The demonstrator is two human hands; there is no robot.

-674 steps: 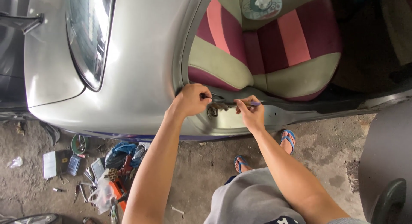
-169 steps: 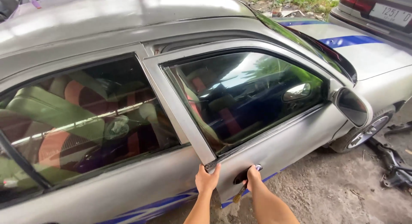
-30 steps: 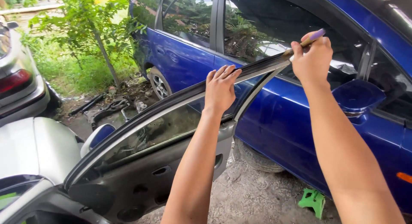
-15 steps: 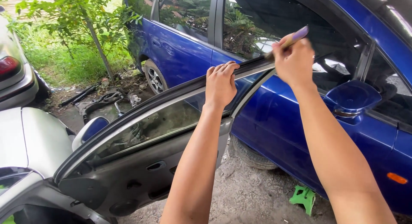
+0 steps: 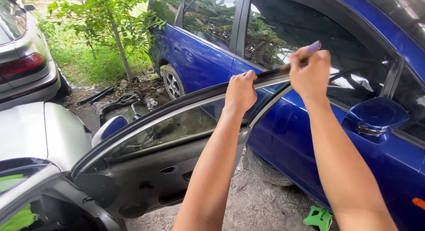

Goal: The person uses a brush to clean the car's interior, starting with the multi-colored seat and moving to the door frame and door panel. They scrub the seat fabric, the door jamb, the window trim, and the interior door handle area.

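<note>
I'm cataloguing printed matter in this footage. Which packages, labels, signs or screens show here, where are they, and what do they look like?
None show: no package, label, sign or screen.
The left hand grips the top of the open grey door frame.
The right hand holds a purple-handled tool, plain, against that frame.
The green plastic piece on the ground bears no visible print.

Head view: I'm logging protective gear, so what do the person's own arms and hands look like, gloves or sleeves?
Both arms are bare along all that shows, with no sleeves. The left hand and the right hand wear no gloves; no watch, ring or band shows.
</note>
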